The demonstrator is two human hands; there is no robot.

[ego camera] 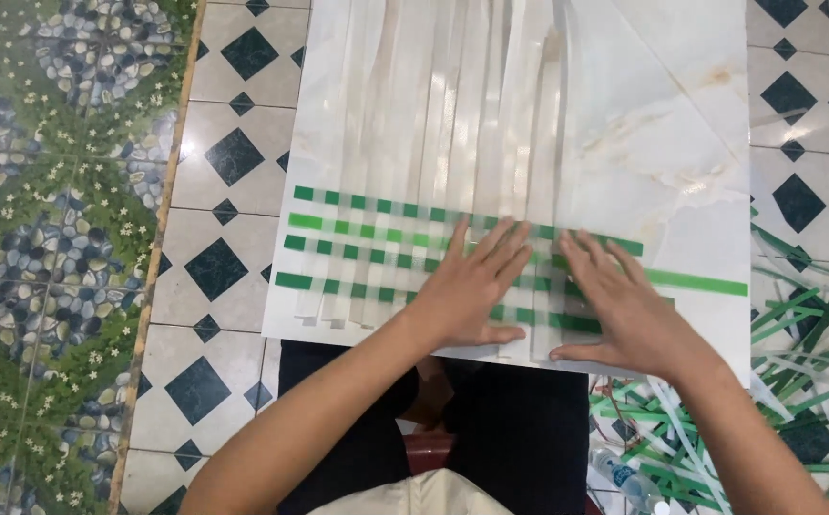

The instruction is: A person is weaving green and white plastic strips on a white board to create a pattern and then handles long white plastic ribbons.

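Patterned floor (61,248) at far left, cut off by the frame edge. Then a pale marble board (681,124) bearing clear strips (414,114) crossed by green strips (357,229). Left hand (476,286) flat, fingers spread, pressing the weave, gripping nothing; right hand (619,305) likewise flat just beside. Weave beneath both palms hidden. Heap of loose green offcuts (796,353) at right, partly out of frame.

Left hand (471,286): I see it flat on the woven green strips (357,229).
Right hand (624,305): flat beside it.
Board (681,124): marbled white, under translucent strips (433,105).
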